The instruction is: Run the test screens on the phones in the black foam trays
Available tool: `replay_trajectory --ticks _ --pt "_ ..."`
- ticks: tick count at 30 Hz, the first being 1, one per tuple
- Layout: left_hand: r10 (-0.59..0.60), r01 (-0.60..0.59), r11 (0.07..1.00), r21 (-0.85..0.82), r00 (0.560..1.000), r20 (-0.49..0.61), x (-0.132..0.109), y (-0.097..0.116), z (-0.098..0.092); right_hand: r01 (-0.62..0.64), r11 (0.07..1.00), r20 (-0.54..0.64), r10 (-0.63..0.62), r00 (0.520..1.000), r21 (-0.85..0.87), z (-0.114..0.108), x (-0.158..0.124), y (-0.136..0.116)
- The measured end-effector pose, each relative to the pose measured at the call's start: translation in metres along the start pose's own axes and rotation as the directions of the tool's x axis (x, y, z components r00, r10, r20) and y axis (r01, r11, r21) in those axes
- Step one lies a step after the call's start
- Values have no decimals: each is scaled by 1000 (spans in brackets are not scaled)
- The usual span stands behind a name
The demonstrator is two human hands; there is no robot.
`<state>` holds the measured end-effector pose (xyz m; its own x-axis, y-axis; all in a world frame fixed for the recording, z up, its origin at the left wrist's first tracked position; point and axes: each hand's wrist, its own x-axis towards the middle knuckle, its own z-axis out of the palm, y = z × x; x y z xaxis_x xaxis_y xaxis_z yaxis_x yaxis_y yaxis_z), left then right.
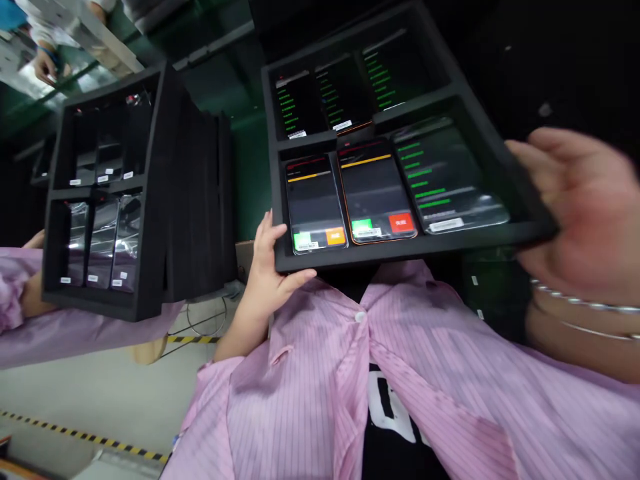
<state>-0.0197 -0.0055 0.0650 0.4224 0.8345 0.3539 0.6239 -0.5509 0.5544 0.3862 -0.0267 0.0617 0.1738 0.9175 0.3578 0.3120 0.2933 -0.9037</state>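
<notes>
A black foam tray (350,128) is held tilted in front of my chest. My left hand (270,260) grips its near left corner, fingers at the side and thumb along the lower edge. My right hand (575,200), blurred, is closed at the right edge, its fingertips partly hidden. Several smartphones lie in the tray's compartments. A phone (317,207) at near left and the middle phone (375,193) show coloured buttons. The near right phone (445,173) and those in the far row show green text lines on black.
Left of my tray stands a stack of black foam trays (187,200); the top one holds several dark phones (105,233) with white labels. Beside it is another person's pink sleeve (15,287). A co-worker's hand (45,65) is at the far upper left. Striped tape (85,437) marks the floor.
</notes>
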Motion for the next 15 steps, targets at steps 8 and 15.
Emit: replay_trajectory --ticks 8,15 --pt "34 -58 960 275 995 91 -15 -11 4 61 998 85 -63 994 30 9 -17 13" --pt "160 -183 964 190 979 130 27 53 2 217 971 122 -205 971 -103 4 4 -52"
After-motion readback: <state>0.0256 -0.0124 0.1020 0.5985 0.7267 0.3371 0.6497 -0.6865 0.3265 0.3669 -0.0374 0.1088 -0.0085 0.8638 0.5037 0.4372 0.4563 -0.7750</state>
